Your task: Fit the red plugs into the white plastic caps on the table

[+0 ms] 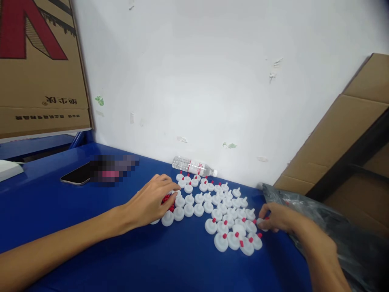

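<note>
Several round white caps with narrow spouts (189, 210) stand close together on the blue table, some with small red tips on their spouts. At their left end my left hand (152, 198) is bent over a cluster of small red tips (167, 198). Its thumb and fingers are drawn together beside the white caps, and what they hold is hidden. At the right end, my right hand (280, 217) pinches a white spouted cap (260, 223) with a bit of red by the fingers. Red-tipped caps (221, 242) sit nearest to me.
A clear plastic bottle (194, 166) lies against the white wall behind the caps. On the left are a phone (75, 175) and a large cardboard box (42, 81). Dark plastic sheeting (319, 215) and an open carton (331, 121) border the table's right edge.
</note>
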Demonstrator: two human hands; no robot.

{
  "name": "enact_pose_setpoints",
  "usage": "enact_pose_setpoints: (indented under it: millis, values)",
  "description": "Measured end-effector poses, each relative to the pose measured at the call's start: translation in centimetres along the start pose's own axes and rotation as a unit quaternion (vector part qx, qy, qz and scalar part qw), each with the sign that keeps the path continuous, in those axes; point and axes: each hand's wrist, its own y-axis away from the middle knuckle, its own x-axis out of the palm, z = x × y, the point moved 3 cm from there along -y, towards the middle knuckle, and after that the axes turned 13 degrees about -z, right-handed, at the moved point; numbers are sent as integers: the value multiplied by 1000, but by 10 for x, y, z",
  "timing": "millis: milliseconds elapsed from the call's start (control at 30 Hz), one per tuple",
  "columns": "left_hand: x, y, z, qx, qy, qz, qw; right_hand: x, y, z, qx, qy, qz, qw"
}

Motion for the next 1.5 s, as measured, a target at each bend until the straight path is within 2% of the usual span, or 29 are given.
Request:
enact_pose_setpoints:
  millis: [167, 267, 433, 667, 700, 767, 800, 867, 933, 1067, 1167, 1333, 1500]
  values:
    - [-3, -1, -1, 19, 20, -22, 999, 0, -4, -3, -18, 18, -55, 998]
    - [-5, -2, -3, 22, 27, -34, 999, -9, -7, -6, -24, 38, -140, 989]
    - [-8, -2, -6, 25, 36, -44, 998, -31, -7, 0, -30, 55, -283, 957]
    - [-9, 0, -8, 31, 46, -45, 997, -47, 12, 38, -62, 3, -392, 918]
    - [-9, 1, -9, 31, 46, -45, 997, -48, 17, 47, -83, -12, -410, 908]
    - [-9, 2, -10, 29, 40, -45, 998, -48, 31, 70, -170, -63, -470, 864]
    - [-9, 2, -11, 27, 36, -46, 998, -45, 39, 83, -227, -80, -473, 847]
    - [-8, 2, -12, 22, 30, -46, 998, -33, 54, 112, -325, -81, -436, 835]
    - [-9, 2, -14, 22, 32, -41, 998, -17, 71, 140, -395, -56, -393, 829]
    - [-10, 3, -21, 51, 58, -17, 997, 13, 104, 184, -516, -51, -313, 796]
    - [-11, 4, -26, 78, 64, 4, 995, 22, 116, 196, -541, -55, -300, 784]
    - [-11, 4, -30, 82, 43, 15, 996, 21, 115, 193, -544, -56, -314, 776]
    - [-9, 4, -28, 81, 105, 70, 989, 22, 116, 193, -545, -71, -299, 780]
